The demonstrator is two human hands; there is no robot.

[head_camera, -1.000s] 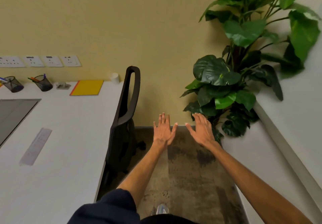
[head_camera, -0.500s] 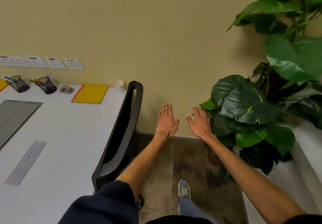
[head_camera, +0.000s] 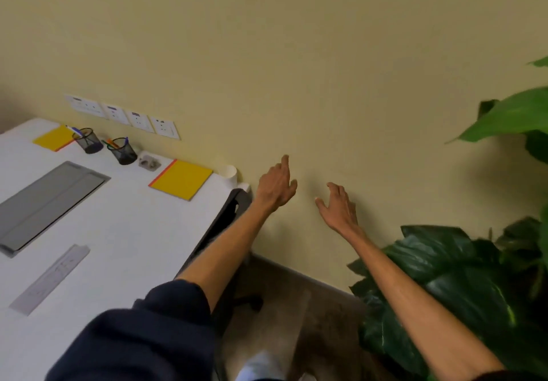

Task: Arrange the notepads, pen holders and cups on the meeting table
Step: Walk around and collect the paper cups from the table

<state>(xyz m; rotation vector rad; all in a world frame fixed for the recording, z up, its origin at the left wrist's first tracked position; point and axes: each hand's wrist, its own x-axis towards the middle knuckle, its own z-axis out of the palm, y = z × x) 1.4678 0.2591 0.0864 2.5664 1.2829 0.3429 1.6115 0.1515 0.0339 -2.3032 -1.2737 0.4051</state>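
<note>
I see my left hand [head_camera: 277,186] and my right hand [head_camera: 338,208] up in front of the yellow wall. Their fingers are loose and spread, and they hold nothing. On the white counter [head_camera: 118,232], the far pen holder [head_camera: 88,140] and the near pen holder [head_camera: 123,150] stand by the wall. The far notepad [head_camera: 55,137] and the near notepad [head_camera: 181,179] lie outside them. The white cup [head_camera: 229,173] sits at the corner, near my left hand.

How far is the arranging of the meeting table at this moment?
Done: nothing clearly. The near notepad, far notepad, far pen holder, near pen holder and cup sit bunched along the wall edge of the table. In hand: nothing; the left hand and right hand are open, empty, off the table. Left: likely all placing.
</note>
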